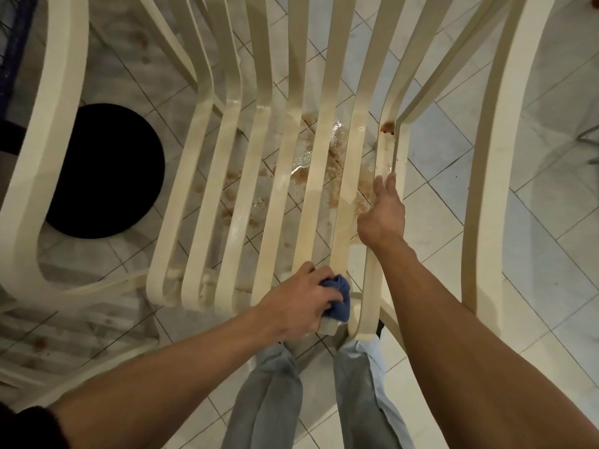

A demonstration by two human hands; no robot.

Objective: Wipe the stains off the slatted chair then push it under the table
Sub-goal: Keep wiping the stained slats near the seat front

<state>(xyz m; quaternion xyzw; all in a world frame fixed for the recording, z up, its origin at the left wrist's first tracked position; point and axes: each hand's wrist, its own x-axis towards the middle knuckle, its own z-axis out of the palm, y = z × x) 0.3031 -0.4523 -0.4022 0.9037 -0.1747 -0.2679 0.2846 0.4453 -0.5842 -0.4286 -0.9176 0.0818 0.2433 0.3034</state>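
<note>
Clutched crumpled blue cloth [338,298] in left hand [299,301] to scrub cream plastic slatted chair [315,196], steadied it with outstretched right hand [382,217]

Dim, warm indoor light; wet glare on slats [335,131]; wide-angle edge bowing.

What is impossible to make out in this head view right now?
Head view only.
- blue cloth: mostly hidden by the left hand gripping it.
- Any stain beneath that cloth: covered, unseen.
- chair back top: cut off by the upper edge.
- Table: not identifiable in frame.
</note>
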